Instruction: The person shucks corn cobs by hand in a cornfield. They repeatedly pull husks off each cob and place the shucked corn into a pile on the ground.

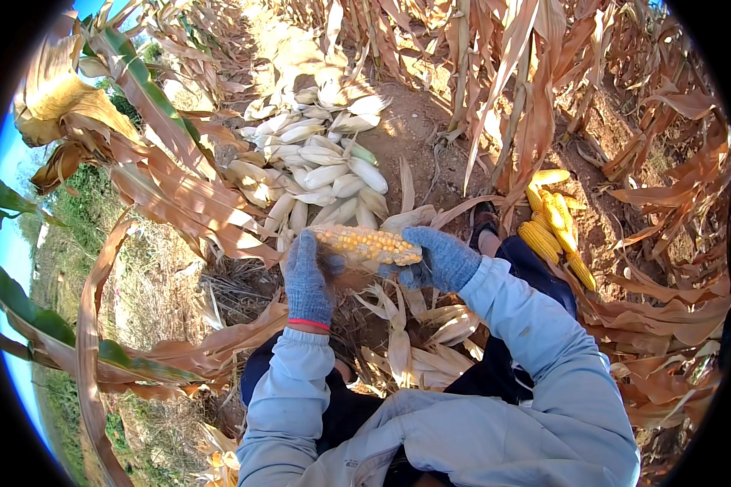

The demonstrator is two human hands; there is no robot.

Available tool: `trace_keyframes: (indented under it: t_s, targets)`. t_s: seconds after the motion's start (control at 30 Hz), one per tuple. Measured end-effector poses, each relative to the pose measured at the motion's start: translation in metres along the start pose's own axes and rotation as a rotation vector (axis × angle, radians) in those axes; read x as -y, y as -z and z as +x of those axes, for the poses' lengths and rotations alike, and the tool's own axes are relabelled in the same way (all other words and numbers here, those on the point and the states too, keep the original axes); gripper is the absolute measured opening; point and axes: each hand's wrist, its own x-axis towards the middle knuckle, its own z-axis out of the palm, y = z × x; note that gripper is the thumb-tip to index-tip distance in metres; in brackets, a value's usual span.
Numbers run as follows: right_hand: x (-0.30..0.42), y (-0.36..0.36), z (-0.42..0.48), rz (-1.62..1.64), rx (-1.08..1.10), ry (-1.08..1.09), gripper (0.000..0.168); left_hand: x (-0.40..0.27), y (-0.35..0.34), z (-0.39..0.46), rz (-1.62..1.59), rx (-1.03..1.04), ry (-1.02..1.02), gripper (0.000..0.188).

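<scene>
A husked ear of corn [365,242] with yellow and pale kernels lies sideways between my two gloved hands. My left hand [309,277], in a grey knit glove with a red cuff edge, grips its left end. Around the right end close the fingers of my right hand [435,259], gloved the same way. Brown corn silk hangs beneath the ear by my left fingers. Just beyond my hands is a pile of ears in pale husks [323,164] on the soil. Stripped husks [400,347] lie below my hands, between my legs.
Several bare yellow ears [551,225] form a small heap on the soil to the right. Dry corn stalks [518,109] stand along the top and right. Drooping dry leaves [170,189] reach in from the left, close to my left arm.
</scene>
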Motion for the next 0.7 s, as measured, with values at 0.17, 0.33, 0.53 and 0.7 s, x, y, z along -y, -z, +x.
trace_keyframes:
  t_s: [0.17,0.33,0.53,0.7]
  targets:
    - [0.000,-0.006,-0.003,-0.275,0.001,-0.005,0.051,0.002,0.007,0.001,-0.078,0.008,0.008,0.022]
    - [-0.001,-0.007,-0.006,-0.606,0.072,0.017,0.049,0.001,0.003,0.001,-0.095,-0.001,0.014,0.022]
    - [-0.001,-0.011,-0.010,-0.759,0.100,0.034,0.047,-0.004,-0.006,-0.005,0.016,0.016,-0.039,0.026]
    - [0.001,-0.015,-0.018,-0.592,0.176,-0.011,0.048,-0.007,-0.009,-0.007,0.265,-0.063,-0.174,0.026]
